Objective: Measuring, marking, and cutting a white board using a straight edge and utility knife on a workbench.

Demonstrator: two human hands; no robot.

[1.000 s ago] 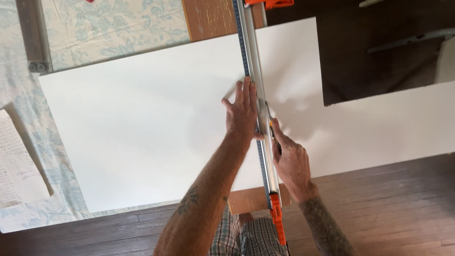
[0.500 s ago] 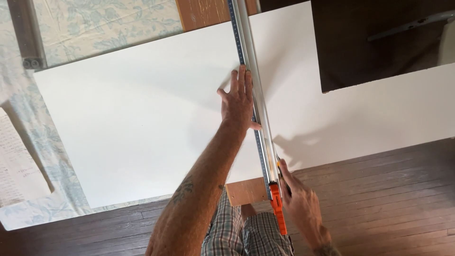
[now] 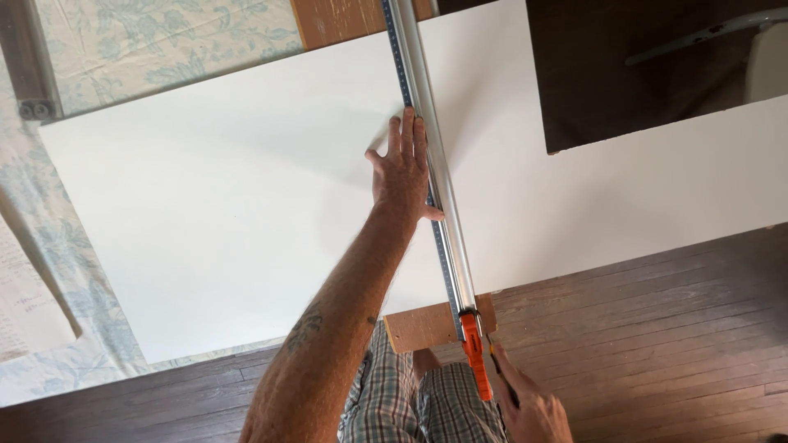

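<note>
A large white board (image 3: 230,205) lies flat, with a long metal straightedge (image 3: 435,164) running across it from the far side to the near edge. The straightedge ends in an orange tip (image 3: 474,353) over a small wooden block (image 3: 419,324). My left hand (image 3: 402,172) lies flat with its fingers spread, pressing on the board and the straightedge's left side. My right hand (image 3: 529,410) is low in the view, just right of the orange tip and past the board's near edge. It is closed around a slim dark tool (image 3: 497,365) that points along the straightedge.
A rectangular cutout (image 3: 648,74) in the board's far right shows dark floor. Pale patterned cloth (image 3: 57,271) lies under the board at left, with a sheet of paper (image 3: 25,303) on it. Dark wooden floorboards (image 3: 657,328) run along the near side. My plaid shorts (image 3: 410,402) show below.
My right hand has slid toward me along the straightedge, from the middle of the board to beyond its near edge. My left hand has stayed pressed in place.
</note>
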